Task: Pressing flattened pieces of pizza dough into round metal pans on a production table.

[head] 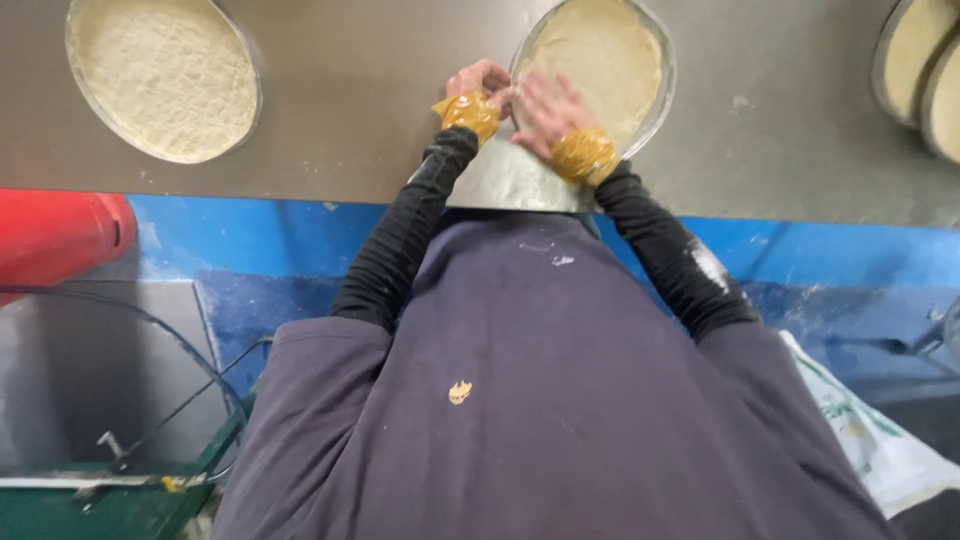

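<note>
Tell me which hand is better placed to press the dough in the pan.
Probably the right hand: it lies flat on the dough inside the pan, while the left hand is curled at the rim.

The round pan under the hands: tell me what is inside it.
The round pan holds flat pale dough across its bottom. The right hand covers the near edge, the left hand its rim, hiding what lies beneath.

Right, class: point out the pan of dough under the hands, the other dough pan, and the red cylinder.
Pan of dough (pixel 610 55), head view, on the dough surface.
Other dough pan (pixel 160 75), head view, middle of the dough.
Red cylinder (pixel 55 235), head view, on its rounded side.
</note>
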